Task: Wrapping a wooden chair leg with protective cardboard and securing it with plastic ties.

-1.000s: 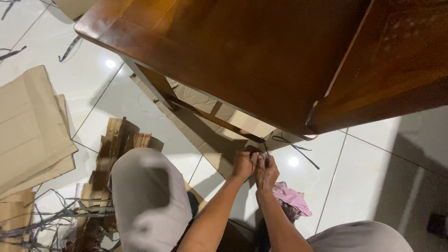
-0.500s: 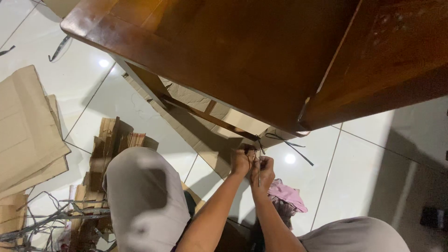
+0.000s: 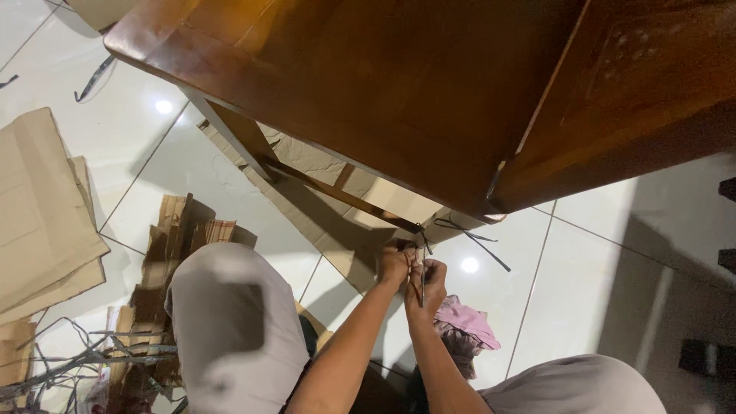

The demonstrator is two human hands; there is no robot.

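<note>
Both hands meet low under a dark wooden table (image 3: 399,84), close to its leg rail (image 3: 337,195). My left hand (image 3: 395,267) and my right hand (image 3: 428,285) are closed together around a thin dark strap (image 3: 422,270) that runs up to the rail's end. Flat cardboard (image 3: 322,222) lies on the floor beneath the table, under the hands. More dark strap (image 3: 475,239) trails loose on the tile just right of the hands. What lies inside the fists is hidden.
A pink cloth (image 3: 468,322) lies on the white tiled floor by my right forearm. My knees in grey trousers (image 3: 230,330) frame the hands. Folded cardboard sheets (image 3: 42,207), torn corrugated pieces (image 3: 165,253) and tangled straps (image 3: 61,368) sit at the left.
The view has shifted slightly, so the table and hands sit a little further left and lower. Both hands stay clasped on the strap at the same spot.
</note>
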